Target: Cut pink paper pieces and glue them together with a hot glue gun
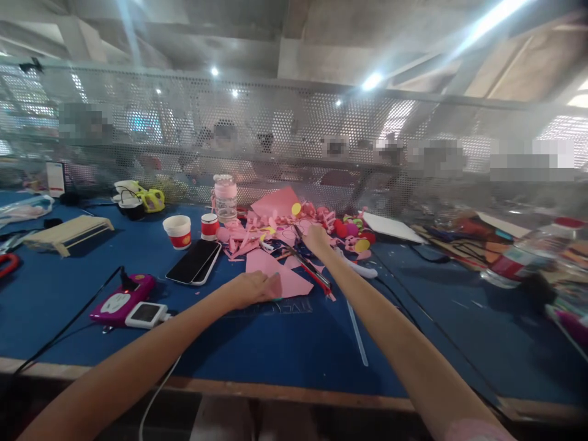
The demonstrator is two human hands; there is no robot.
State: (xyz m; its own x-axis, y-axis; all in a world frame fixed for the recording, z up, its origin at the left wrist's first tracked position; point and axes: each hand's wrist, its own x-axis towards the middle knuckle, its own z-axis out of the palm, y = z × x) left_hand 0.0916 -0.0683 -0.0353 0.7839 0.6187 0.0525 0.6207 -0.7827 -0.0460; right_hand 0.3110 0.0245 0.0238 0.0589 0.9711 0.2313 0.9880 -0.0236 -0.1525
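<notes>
1. Head view: the left hand (252, 288) lies flat, fingers spread, pressing on a pink paper sheet (282, 277) lying on the blue worktop (294, 343), gripping nothing.
2. The right hand (316, 239) reaches into the pile of pink scraps (275, 233) further back; can't tell whether its fingers hold anything.
3. Two phones (195, 261) sit just left of the sheet, red-white cups (178, 231) behind them.
</notes>
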